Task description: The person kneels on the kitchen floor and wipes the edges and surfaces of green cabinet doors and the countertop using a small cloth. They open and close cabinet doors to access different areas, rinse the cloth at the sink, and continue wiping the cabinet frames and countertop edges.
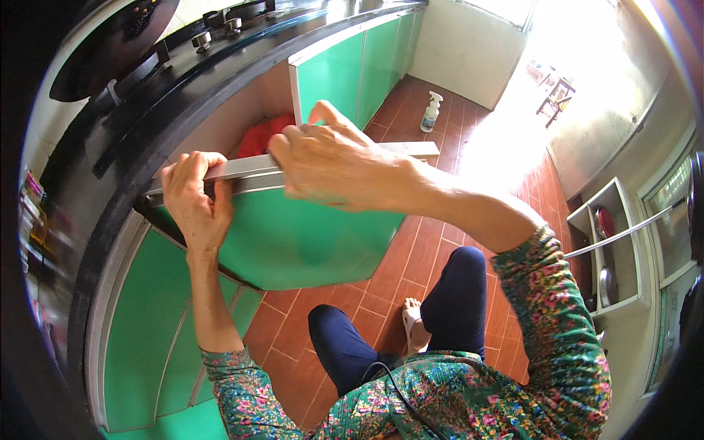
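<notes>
A green cabinet door (308, 236) with a pale metal top rail (250, 166) stands swung out from the counter. My left hand (195, 190) clasps the rail at its hinge-side end, thumb on the front face and fingers over the top. Farther along the same rail is my right hand (335, 159), slightly blurred. Its fingers curl over the far side and its thumb side lies against the front. Whether a thin item sits under the right palm is hidden. Behind the door, a red item (264, 132), possibly a plastic bag, shows inside the open cabinet.
A black countertop (220, 93) curves above, carrying a wok (110, 49) and a stove with knobs (202, 39). A white spray bottle (431, 113) stands on the brown tiled floor (407, 258). At right are a white wall shelf (619, 247) and a distant wooden chair (556, 100).
</notes>
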`<action>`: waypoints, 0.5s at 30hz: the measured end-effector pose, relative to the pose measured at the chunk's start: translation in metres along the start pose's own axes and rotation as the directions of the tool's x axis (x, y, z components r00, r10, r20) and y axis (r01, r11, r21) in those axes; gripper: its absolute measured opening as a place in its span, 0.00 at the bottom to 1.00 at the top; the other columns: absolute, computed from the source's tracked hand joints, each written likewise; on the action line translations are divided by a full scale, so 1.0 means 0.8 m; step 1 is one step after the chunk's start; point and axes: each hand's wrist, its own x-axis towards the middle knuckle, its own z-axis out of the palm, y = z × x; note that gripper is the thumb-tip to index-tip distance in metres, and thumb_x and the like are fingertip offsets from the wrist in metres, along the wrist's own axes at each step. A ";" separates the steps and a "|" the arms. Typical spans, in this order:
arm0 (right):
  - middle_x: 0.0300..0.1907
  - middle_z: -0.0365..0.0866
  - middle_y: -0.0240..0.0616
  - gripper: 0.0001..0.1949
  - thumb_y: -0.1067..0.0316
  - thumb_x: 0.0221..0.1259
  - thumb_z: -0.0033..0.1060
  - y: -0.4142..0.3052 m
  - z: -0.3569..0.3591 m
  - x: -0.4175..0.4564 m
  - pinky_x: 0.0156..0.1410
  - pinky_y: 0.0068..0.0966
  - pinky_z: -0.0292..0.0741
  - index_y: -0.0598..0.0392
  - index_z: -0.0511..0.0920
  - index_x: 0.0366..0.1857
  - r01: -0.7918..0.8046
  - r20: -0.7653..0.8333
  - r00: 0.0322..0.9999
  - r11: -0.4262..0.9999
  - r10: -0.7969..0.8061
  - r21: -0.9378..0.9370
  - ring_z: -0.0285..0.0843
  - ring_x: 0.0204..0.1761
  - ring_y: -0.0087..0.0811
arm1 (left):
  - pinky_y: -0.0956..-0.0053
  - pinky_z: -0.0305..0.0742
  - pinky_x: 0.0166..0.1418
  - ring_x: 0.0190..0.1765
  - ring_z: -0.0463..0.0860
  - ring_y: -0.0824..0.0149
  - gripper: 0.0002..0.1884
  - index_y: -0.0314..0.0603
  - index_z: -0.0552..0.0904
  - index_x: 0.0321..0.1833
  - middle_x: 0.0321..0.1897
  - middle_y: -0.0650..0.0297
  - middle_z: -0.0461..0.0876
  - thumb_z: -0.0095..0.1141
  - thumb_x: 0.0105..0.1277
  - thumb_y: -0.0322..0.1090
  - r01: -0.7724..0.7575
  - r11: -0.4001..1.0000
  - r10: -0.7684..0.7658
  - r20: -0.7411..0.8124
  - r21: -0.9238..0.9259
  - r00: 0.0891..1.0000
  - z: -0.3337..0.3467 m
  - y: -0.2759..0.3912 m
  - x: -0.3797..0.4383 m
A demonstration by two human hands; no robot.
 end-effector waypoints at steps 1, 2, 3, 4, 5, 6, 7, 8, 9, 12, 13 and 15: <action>0.39 0.78 0.34 0.05 0.63 0.58 0.67 -0.003 0.002 0.002 0.51 0.42 0.67 0.50 0.85 0.29 -0.024 0.053 0.998 1.000 0.023 0.015 0.81 0.46 0.30 | 0.64 0.67 0.52 0.37 0.78 0.60 0.15 0.43 0.80 0.35 0.30 0.64 0.81 0.55 0.71 0.47 0.002 1.000 -0.002 -0.010 -0.005 1.000 0.000 0.000 0.000; 0.39 0.78 0.34 0.06 0.63 0.57 0.67 -0.006 0.001 -0.002 0.50 0.42 0.68 0.51 0.85 0.27 -0.023 0.021 1.000 1.000 0.023 0.018 0.81 0.46 0.30 | 0.64 0.67 0.52 0.37 0.78 0.60 0.16 0.43 0.80 0.35 0.30 0.64 0.81 0.55 0.72 0.48 0.002 1.000 -0.002 -0.002 0.010 1.000 -0.001 0.000 0.000; 0.38 0.78 0.34 0.05 0.64 0.58 0.67 -0.006 -0.001 -0.014 0.52 0.43 0.68 0.52 0.85 0.29 -0.104 0.044 0.994 0.994 0.102 0.038 0.82 0.45 0.31 | 0.64 0.67 0.52 0.37 0.78 0.60 0.16 0.43 0.80 0.35 0.30 0.64 0.81 0.55 0.72 0.49 0.001 1.000 -0.001 -0.001 0.013 1.000 0.000 -0.001 -0.001; 0.36 0.79 0.33 0.05 0.65 0.58 0.66 -0.001 -0.006 -0.034 0.53 0.44 0.68 0.53 0.85 0.31 -0.159 -0.018 0.987 0.986 0.160 0.049 0.82 0.43 0.32 | 0.64 0.67 0.52 0.37 0.78 0.60 0.17 0.43 0.80 0.35 0.31 0.64 0.81 0.55 0.72 0.50 -0.006 1.000 0.006 -0.014 0.013 1.000 0.000 -0.002 -0.002; 0.37 0.79 0.37 0.06 0.66 0.61 0.63 0.004 -0.013 -0.058 0.56 0.44 0.68 0.55 0.83 0.37 -0.260 0.040 0.966 0.961 0.257 0.100 0.82 0.43 0.35 | 0.64 0.67 0.52 0.37 0.78 0.60 0.17 0.43 0.80 0.35 0.31 0.64 0.81 0.55 0.72 0.50 -0.006 1.000 0.006 -0.011 0.010 1.000 0.001 -0.003 -0.003; 0.37 0.79 0.40 0.08 0.67 0.63 0.60 0.009 -0.021 -0.079 0.59 0.45 0.68 0.56 0.81 0.42 -0.276 -0.063 0.956 0.950 0.288 0.146 0.82 0.43 0.38 | 0.64 0.67 0.53 0.37 0.78 0.60 0.17 0.43 0.80 0.35 0.30 0.65 0.81 0.55 0.72 0.50 -0.010 1.000 0.011 -0.017 0.004 1.000 0.003 -0.004 -0.003; 0.40 0.80 0.46 0.12 0.69 0.67 0.54 0.014 -0.029 -0.097 0.63 0.46 0.68 0.57 0.77 0.52 -0.387 0.040 0.921 0.895 0.388 0.223 0.83 0.44 0.44 | 0.64 0.67 0.53 0.37 0.78 0.61 0.17 0.43 0.80 0.35 0.30 0.65 0.81 0.55 0.72 0.50 -0.007 1.000 0.006 -0.020 -0.005 1.000 0.003 -0.005 -0.004; 0.38 0.80 0.46 0.12 0.69 0.68 0.50 0.022 -0.035 -0.110 0.63 0.46 0.68 0.57 0.76 0.52 -0.427 0.106 0.904 0.864 0.414 0.268 0.82 0.42 0.45 | 0.64 0.67 0.53 0.37 0.78 0.60 0.17 0.43 0.80 0.35 0.31 0.65 0.81 0.55 0.72 0.50 -0.012 1.000 0.011 -0.025 -0.011 1.000 0.004 -0.006 -0.004; 0.37 0.79 0.46 0.12 0.69 0.69 0.46 0.027 -0.040 -0.118 0.62 0.46 0.68 0.57 0.75 0.51 -0.539 0.283 0.837 0.792 0.468 0.286 0.81 0.41 0.46 | 0.63 0.67 0.53 0.37 0.79 0.60 0.17 0.43 0.80 0.35 0.31 0.65 0.81 0.55 0.72 0.50 -0.011 1.000 0.010 -0.022 -0.017 1.000 0.003 -0.006 -0.005; 0.40 0.78 0.49 0.13 0.65 0.70 0.42 0.034 -0.049 -0.127 0.61 0.46 0.69 0.57 0.73 0.53 -0.528 0.352 0.842 0.761 0.409 0.377 0.77 0.48 0.45 | 0.63 0.67 0.53 0.37 0.79 0.60 0.17 0.43 0.80 0.35 0.31 0.65 0.81 0.55 0.72 0.50 -0.030 0.999 0.029 -0.030 -0.032 0.999 0.001 -0.006 -0.005; 0.41 0.77 0.49 0.14 0.65 0.71 0.42 0.034 -0.048 -0.123 0.61 0.45 0.69 0.57 0.73 0.54 -0.490 0.335 0.864 0.784 0.377 0.382 0.76 0.50 0.44 | 0.63 0.67 0.53 0.38 0.79 0.60 0.17 0.43 0.80 0.35 0.31 0.65 0.81 0.55 0.73 0.49 -0.039 0.998 0.038 -0.035 -0.038 0.999 0.000 -0.006 -0.005; 0.43 0.77 0.50 0.15 0.65 0.72 0.42 0.035 -0.045 -0.115 0.61 0.44 0.69 0.57 0.72 0.56 -0.525 0.375 0.844 0.733 0.384 0.433 0.74 0.54 0.45 | 0.63 0.67 0.53 0.38 0.79 0.59 0.15 0.43 0.80 0.36 0.31 0.64 0.81 0.55 0.72 0.48 -0.026 0.999 0.025 -0.027 -0.033 0.999 0.000 -0.005 -0.005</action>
